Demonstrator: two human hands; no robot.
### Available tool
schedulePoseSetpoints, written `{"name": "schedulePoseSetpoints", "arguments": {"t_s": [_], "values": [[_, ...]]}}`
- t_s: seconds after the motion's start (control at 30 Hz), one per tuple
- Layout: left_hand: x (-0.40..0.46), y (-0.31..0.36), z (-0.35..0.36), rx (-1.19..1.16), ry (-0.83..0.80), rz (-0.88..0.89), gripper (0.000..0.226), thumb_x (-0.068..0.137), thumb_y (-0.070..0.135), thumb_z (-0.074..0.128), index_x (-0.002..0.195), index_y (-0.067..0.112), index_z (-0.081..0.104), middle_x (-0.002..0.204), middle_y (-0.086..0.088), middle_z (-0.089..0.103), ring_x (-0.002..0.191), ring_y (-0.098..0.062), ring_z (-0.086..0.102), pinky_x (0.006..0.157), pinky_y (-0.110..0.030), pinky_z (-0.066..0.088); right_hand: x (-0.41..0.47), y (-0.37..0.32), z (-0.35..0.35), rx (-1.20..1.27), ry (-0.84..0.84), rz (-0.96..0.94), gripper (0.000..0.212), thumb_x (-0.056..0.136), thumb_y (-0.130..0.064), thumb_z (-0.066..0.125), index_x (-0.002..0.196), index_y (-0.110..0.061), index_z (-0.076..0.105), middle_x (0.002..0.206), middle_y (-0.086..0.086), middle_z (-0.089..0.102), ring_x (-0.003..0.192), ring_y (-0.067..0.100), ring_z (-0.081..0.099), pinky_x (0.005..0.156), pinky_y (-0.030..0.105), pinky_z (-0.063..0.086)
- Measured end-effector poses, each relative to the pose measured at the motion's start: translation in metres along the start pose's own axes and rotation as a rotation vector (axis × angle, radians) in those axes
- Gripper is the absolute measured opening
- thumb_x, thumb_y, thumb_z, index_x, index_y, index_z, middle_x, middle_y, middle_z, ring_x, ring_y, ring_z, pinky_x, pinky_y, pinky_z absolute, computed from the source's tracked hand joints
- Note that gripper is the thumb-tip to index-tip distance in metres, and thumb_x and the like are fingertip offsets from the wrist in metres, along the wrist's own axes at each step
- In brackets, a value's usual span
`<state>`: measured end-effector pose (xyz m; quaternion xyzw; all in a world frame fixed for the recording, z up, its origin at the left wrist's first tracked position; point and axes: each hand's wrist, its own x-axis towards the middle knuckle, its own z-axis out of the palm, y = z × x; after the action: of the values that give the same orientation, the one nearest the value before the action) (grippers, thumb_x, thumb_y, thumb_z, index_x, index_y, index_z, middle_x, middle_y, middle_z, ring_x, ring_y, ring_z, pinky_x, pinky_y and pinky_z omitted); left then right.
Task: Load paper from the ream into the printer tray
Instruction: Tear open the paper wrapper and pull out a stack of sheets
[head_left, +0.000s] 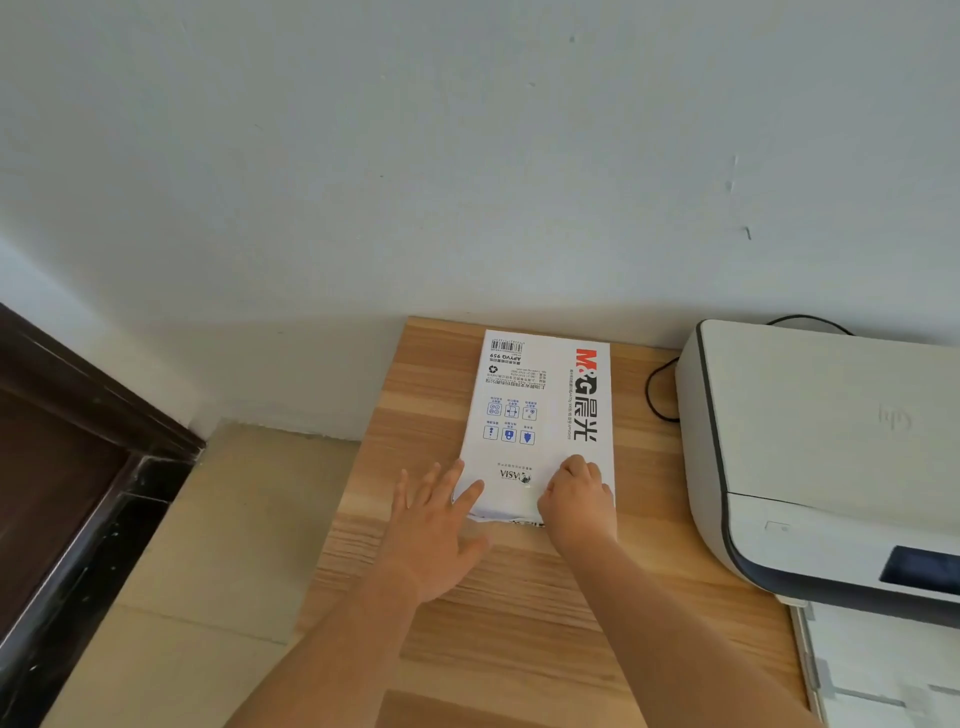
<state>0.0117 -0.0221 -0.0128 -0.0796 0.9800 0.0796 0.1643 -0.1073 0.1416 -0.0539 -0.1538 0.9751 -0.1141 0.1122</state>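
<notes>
A wrapped white paper ream (540, 405) with red and black print lies flat on the wooden table (519, 623), its far end near the wall. My left hand (441, 525) lies with straight fingers against the ream's near left corner. My right hand (579, 501) has its fingers curled on the ream's near right end, where the wrapper looks torn open; whether it pinches the wrapper or paper is hidden. The white printer (821, 452) stands at the right, its pulled-out paper tray (883, 670) showing at the lower right.
A black cable (655, 387) loops behind the printer against the wall. The table's left edge drops to a beige tiled floor (208, 545), with a dark wooden door frame (78, 467) further left.
</notes>
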Motion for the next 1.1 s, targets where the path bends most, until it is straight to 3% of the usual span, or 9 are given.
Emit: {"name": "schedulePoseSetpoints", "arguments": {"t_s": [0.2,0.27,0.37,0.47,0.57,0.67,0.83,0.97,1.1], "values": [[0.001,-0.001,-0.001,0.009,0.012,0.025,0.073,0.088,0.07,0.023,0.151,0.035,0.007,0.162,0.004,-0.006,0.148,-0.02,-0.012,0.116,-0.052,-0.015,-0.006,0.007,0.004,-0.036,0.028,-0.165,0.022,0.09,-0.017,0.046,0.105,-0.01,0.06,0.118,0.001,0.048,0.108,0.022,0.043,0.09,0.031,0.035],[0.004,-0.002,0.0,0.012,0.022,0.028,0.074,0.088,0.071,0.023,0.151,0.035,0.009,0.163,0.004,-0.004,0.148,-0.02,-0.011,0.116,-0.052,-0.015,-0.016,0.01,0.004,-0.03,0.036,-0.244,0.016,0.086,-0.02,0.055,0.095,-0.01,0.064,0.112,0.001,0.053,0.105,0.024,0.049,0.089,0.034,0.039],[0.008,-0.003,0.002,-0.013,0.026,0.02,0.073,0.089,0.071,0.025,0.151,0.035,0.01,0.162,0.005,-0.005,0.148,-0.019,-0.011,0.116,-0.05,-0.016,-0.032,0.016,0.012,-0.009,0.13,-0.303,0.011,0.069,-0.018,0.074,0.071,-0.013,0.064,0.096,0.0,0.06,0.088,0.023,0.058,0.074,0.034,0.049],[0.013,-0.001,0.004,-0.003,0.03,0.02,0.076,0.084,0.073,0.017,0.151,0.036,0.011,0.162,0.006,-0.004,0.148,-0.02,-0.008,0.116,-0.051,-0.014,-0.042,0.019,0.018,0.004,0.2,-0.338,0.005,0.069,-0.02,0.064,0.067,-0.016,0.062,0.096,-0.002,0.059,0.091,0.018,0.05,0.078,0.028,0.038],[0.017,0.004,0.006,-0.003,0.034,0.019,0.085,0.076,0.078,0.005,0.151,0.037,0.011,0.162,0.007,-0.005,0.148,-0.02,-0.009,0.117,-0.052,-0.012,-0.052,0.024,0.022,-0.038,0.203,-0.37,0.014,0.073,-0.023,0.052,0.069,-0.016,0.064,0.103,-0.002,0.057,0.099,0.019,0.047,0.082,0.029,0.032],[0.018,0.011,0.007,-0.015,0.039,0.031,0.095,0.069,0.081,-0.008,0.151,0.037,0.011,0.162,0.006,-0.007,0.148,-0.021,-0.009,0.116,-0.052,-0.014,-0.069,0.028,0.028,-0.052,0.161,-0.381,0.022,0.075,-0.025,0.048,0.068,-0.018,0.067,0.115,0.002,0.06,0.109,0.021,0.052,0.091,0.035,0.043],[0.016,0.017,0.012,-0.003,0.021,0.043,0.082,0.079,0.075,0.007,0.151,0.037,0.011,0.162,0.006,-0.008,0.148,-0.021,-0.01,0.117,-0.053,-0.013,-0.093,0.034,0.051,-0.057,0.139,-0.351,0.023,0.082,-0.025,0.045,0.067,-0.021,0.062,0.143,0.005,0.048,0.133,0.025,0.04,0.107,0.039,0.025],[0.017,0.02,0.014,0.025,0.017,0.045,0.078,0.081,0.072,0.012,0.151,0.037,0.01,0.162,0.005,-0.01,0.148,-0.022,-0.011,0.117,-0.053,-0.012,-0.1,0.034,0.064,-0.117,0.156,-0.312,0.008,0.079,-0.017,0.061,0.073,-0.021,0.064,0.153,0.003,0.036,0.141,0.026,0.026,0.115,0.04,0.008],[0.023,0.026,0.014,0.057,0.034,0.032,0.077,0.083,0.07,0.014,0.151,0.036,0.007,0.162,0.003,-0.013,0.147,-0.024,-0.013,0.116,-0.054,-0.013,-0.105,0.037,0.062,-0.103,0.146,-0.317,0.021,0.085,-0.022,0.043,0.079,-0.022,0.064,0.155,0.001,0.028,0.142,0.026,0.027,0.114,0.043,0.013]]}}
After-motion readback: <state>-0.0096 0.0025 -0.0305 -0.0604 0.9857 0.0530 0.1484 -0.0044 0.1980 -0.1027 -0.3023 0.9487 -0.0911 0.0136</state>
